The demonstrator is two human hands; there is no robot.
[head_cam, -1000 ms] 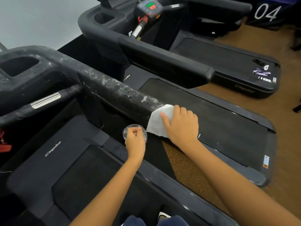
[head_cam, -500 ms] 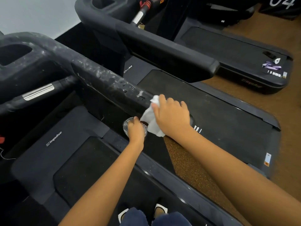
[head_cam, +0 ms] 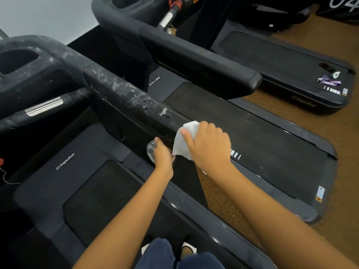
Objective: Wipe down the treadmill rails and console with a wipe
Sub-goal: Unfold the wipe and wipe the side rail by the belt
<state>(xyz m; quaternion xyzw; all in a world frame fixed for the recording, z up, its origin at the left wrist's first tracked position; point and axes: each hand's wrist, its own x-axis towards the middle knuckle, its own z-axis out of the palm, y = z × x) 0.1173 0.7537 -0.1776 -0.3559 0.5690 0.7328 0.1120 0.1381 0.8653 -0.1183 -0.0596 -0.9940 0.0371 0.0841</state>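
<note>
The black right rail [head_cam: 124, 94] of the near treadmill runs from upper left toward the middle, streaked with white foam and droplets. My right hand [head_cam: 208, 146] grips a white wipe [head_cam: 184, 138] and presses it on the rail's near end. Just left of it, below the rail, my left hand [head_cam: 163, 154] grips a small clear bottle [head_cam: 151, 148], mostly hidden by the fingers. The console [head_cam: 17, 61] shows only as a dark cup holder at the far left.
A second treadmill's rail [head_cam: 194, 61] and belt [head_cam: 252, 136] lie to the right, a third deck [head_cam: 291, 61] beyond it. Brown speckled floor [head_cam: 219, 200] shows between the decks. The near belt [head_cam: 101, 200] and my feet [head_cam: 186, 247] are below.
The right hand slid the wipe up the rail and then back a little toward its end. The left hand stayed below the rail with the bottle. The view tilted downward.
</note>
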